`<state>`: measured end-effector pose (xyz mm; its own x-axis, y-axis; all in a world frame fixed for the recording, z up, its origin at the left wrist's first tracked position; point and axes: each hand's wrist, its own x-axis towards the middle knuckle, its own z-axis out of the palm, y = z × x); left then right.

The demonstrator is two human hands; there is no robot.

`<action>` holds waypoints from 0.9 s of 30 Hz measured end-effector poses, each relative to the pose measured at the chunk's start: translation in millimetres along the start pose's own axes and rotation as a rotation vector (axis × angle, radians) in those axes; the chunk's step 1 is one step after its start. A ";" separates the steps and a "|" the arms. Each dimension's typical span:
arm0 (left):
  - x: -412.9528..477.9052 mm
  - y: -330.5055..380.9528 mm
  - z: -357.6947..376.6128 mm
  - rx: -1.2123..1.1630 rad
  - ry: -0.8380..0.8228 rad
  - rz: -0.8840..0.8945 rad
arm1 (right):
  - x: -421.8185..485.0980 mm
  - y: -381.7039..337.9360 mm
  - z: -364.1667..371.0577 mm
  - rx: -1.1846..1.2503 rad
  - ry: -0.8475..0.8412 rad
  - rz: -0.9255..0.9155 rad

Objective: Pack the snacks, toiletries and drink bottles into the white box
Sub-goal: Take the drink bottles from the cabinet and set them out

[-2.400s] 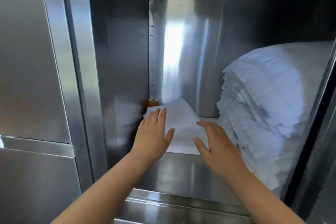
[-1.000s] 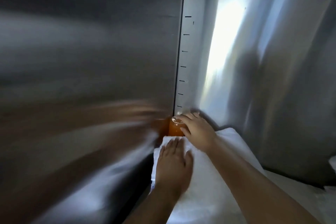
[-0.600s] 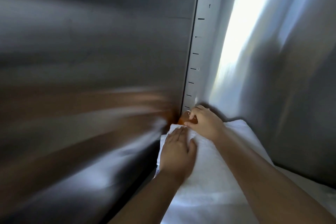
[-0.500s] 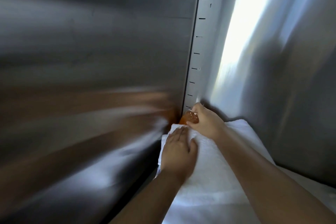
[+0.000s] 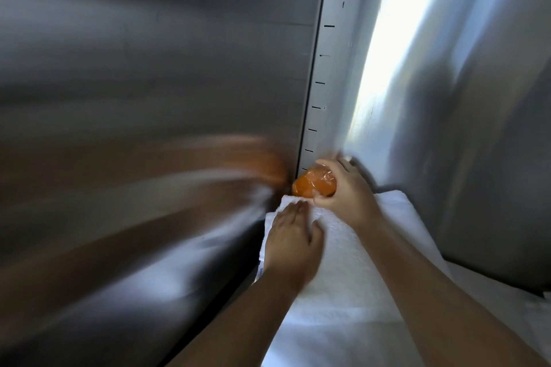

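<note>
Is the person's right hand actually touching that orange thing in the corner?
Touching. In the head view the right hand wraps its thumb and fingers round the orange item, with no gap showing between them.

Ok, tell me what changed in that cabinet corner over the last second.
The right hand, which only touched the top of the orange item a second ago, now has a grip round it and has tipped it out of the corner. The left hand stays flat on the folded white towel, which has not moved.
</note>
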<state>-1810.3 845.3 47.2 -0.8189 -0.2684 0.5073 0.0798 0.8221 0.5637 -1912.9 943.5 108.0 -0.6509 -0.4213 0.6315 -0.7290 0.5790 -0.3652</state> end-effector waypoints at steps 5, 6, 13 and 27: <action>-3.2 4.6 -6.1 -0.068 0.059 -0.002 | -43.5 -8.7 -13.6 -0.001 0.199 -0.085; -4.3 4.5 -6.0 -0.058 0.045 -0.012 | -52.6 -9.4 -15.5 0.031 0.173 -0.027; -8.4 1.7 -5.4 0.002 0.047 0.117 | -107.9 -21.6 -27.6 0.252 0.199 0.128; -19.7 1.2 -11.0 -0.222 -0.012 0.161 | -129.6 -40.4 -36.5 0.623 0.199 0.330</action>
<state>-1787.8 846.0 45.1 -0.7923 -0.1357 0.5948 0.3310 0.7234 0.6060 -1791.3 1000.2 65.9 -0.8498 -0.1244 0.5123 -0.5256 0.1244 -0.8416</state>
